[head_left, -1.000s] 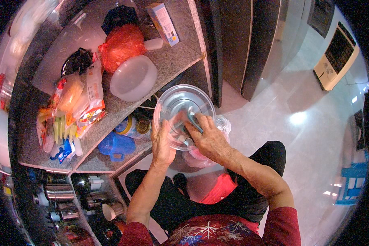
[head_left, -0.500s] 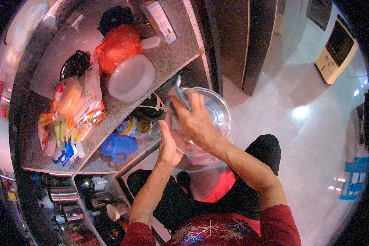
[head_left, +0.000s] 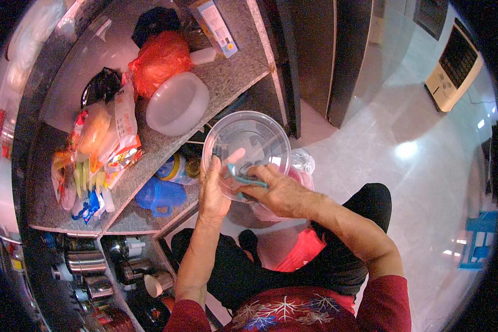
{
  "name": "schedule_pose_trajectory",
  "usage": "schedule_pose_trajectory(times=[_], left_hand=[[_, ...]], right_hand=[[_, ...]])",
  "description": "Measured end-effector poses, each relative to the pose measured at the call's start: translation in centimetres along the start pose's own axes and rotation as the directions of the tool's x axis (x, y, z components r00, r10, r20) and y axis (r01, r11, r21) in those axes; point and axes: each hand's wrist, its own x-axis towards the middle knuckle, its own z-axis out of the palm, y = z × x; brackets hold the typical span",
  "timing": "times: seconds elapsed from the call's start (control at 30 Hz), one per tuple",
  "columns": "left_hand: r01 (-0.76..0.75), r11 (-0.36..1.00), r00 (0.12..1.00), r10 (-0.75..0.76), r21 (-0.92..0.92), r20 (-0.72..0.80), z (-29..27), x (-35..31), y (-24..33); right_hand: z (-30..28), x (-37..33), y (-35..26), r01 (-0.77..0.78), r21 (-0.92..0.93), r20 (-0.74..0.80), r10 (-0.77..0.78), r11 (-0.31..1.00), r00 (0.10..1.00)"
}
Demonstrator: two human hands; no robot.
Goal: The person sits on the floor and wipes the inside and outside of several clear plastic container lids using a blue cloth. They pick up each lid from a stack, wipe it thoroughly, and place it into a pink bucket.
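My left hand (head_left: 214,191) grips the near left side of a round clear plastic container (head_left: 263,126). One of its fingers shows against the container's clear plastic. Across the near part of the container, my right hand (head_left: 279,193) is closed round a small teal thing (head_left: 249,180). The fingers cover much of that thing, so its kind cannot be made out. Behind and below the container, pinkish plastic (head_left: 301,180) shows near my knees.
A stone counter holds a translucent white bowl (head_left: 178,104), a red plastic bag (head_left: 159,63), and opened food packets (head_left: 102,138). Beneath it stand a blue jug (head_left: 160,197) and a can (head_left: 174,170). Metal pots (head_left: 87,263) fill the lower-left shelves. A beige air cooler (head_left: 452,66) stands far right.
The container has moved left and slightly away from me, above the pinkish plastic. My right hand has come nearer with the teal thing, from the container's far left rim to its near side.
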Motion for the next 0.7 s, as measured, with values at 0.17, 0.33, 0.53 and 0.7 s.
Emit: schedule_pose_trajectory(times=[0.17,0.33,0.53,0.7], left_hand=[[0.102,0.994,0.994,-0.101,-0.034,0.036,0.0,-0.1,0.7],[0.160,0.987,0.982,-0.162,0.022,0.097,0.8,-0.1,-0.1],[0.114,0.993,0.992,-0.114,-0.012,-0.055,0.9,-0.3,-1.7],[-0.037,0.969,0.999,0.040,0.244,-0.008,-0.5,-0.2,-2.7]], right_hand=[[-2.1,-0.4,1.8,-0.177,-0.238,-0.123,0.151,0.955,0.981],[-1.3,1.0,2.1,-0.348,-0.419,-0.260,0.256,0.839,0.931],[1.0,2.8,-0.7,-0.060,-0.235,-0.136,0.028,0.970,0.990],[-0.5,3.9,0.7,-0.156,-0.270,-0.225,0.096,0.950,0.970]])
